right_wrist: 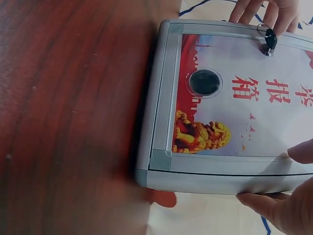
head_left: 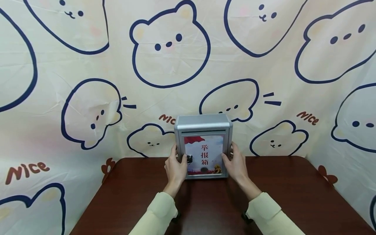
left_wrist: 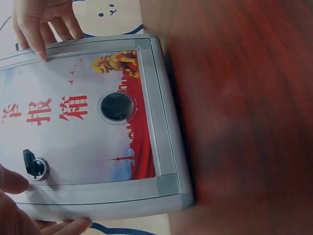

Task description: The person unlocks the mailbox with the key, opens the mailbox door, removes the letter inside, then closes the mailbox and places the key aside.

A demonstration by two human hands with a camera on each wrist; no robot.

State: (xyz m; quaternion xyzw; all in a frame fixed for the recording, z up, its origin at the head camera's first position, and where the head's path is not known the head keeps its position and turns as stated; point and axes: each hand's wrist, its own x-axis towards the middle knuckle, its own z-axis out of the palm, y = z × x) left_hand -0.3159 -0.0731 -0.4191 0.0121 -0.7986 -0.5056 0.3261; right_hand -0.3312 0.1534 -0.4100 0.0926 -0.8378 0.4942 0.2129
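A silver metal suggestion box (head_left: 217, 137) stands upright towards the table's far edge, its lower edge at or just above the tabletop. Red Chinese characters, a gold lion and a round dark window (left_wrist: 117, 106) mark its front panel. A slot runs below its top. My left hand (head_left: 176, 167) grips the left side, thumb on the front frame beside a lock with a key (right_wrist: 269, 43) in it. On the opposite side, my right hand (head_left: 236, 163) holds the box with the thumb on the front and the fingers around the side. Some fingertips are hidden behind the box.
The dark reddish-brown wooden table (head_left: 132, 202) reaches back to a cream cloth backdrop (head_left: 170, 71) printed with blue-outlined cartoon animals. More of this cloth hangs at both sides. Pale green sleeves (head_left: 161, 209) cover the forearms.
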